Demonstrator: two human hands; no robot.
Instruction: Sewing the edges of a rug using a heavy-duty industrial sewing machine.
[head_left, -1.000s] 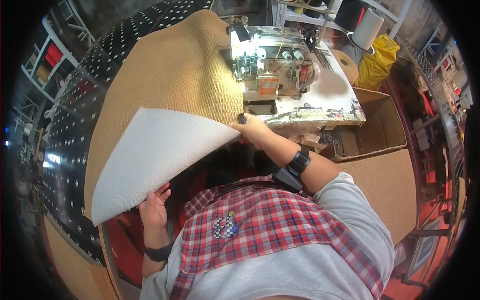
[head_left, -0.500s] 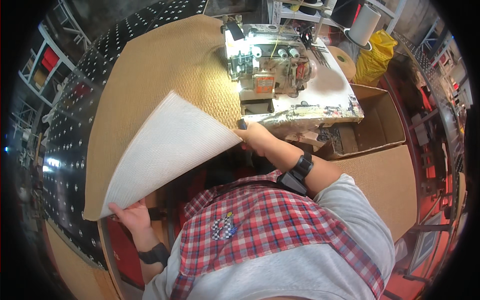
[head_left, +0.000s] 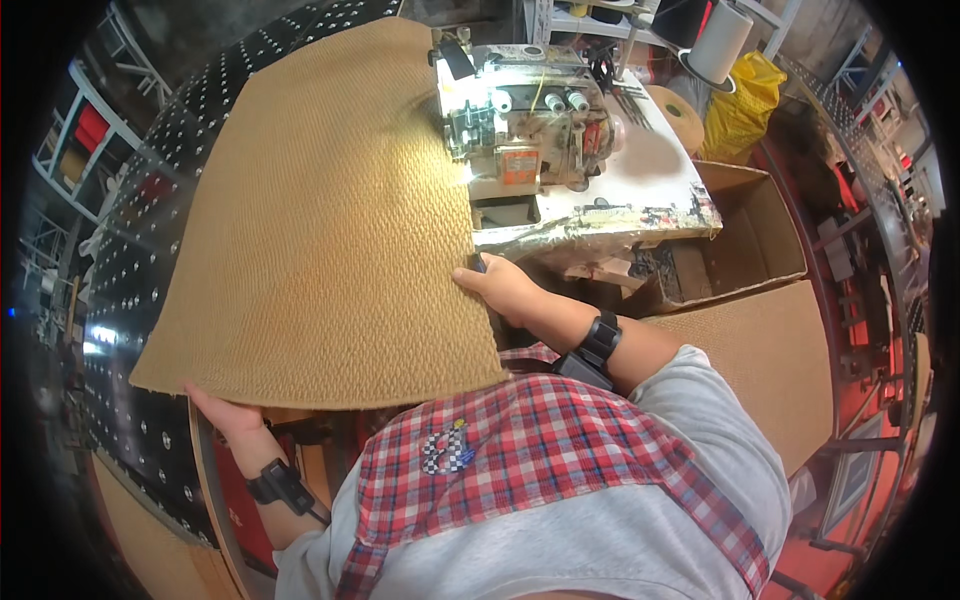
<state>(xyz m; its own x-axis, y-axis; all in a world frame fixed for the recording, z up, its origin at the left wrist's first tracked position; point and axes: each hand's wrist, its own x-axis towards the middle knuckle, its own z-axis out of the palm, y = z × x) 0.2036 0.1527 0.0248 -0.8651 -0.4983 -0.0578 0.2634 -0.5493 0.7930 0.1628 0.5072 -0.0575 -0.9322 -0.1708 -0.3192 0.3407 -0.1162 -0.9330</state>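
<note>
Tan woven straw-like mat (head_left: 330,220) lay w/ long axis 12–6; right hand (head_left: 500,288) pinched its 3 o'clock edge, nearer grey sewing machine (head_left: 525,125); left hand (head_left: 228,412) gripped 7 o'clock corner.

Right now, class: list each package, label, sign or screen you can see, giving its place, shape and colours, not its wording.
Label: small orange-red rectangle on the front of the sewing machine.
Cardboard box: open, brown, right of the machine's table.
Yellow bag: crumpled plastic, upper right, behind the box.
No screens or signs can be made out.
</note>
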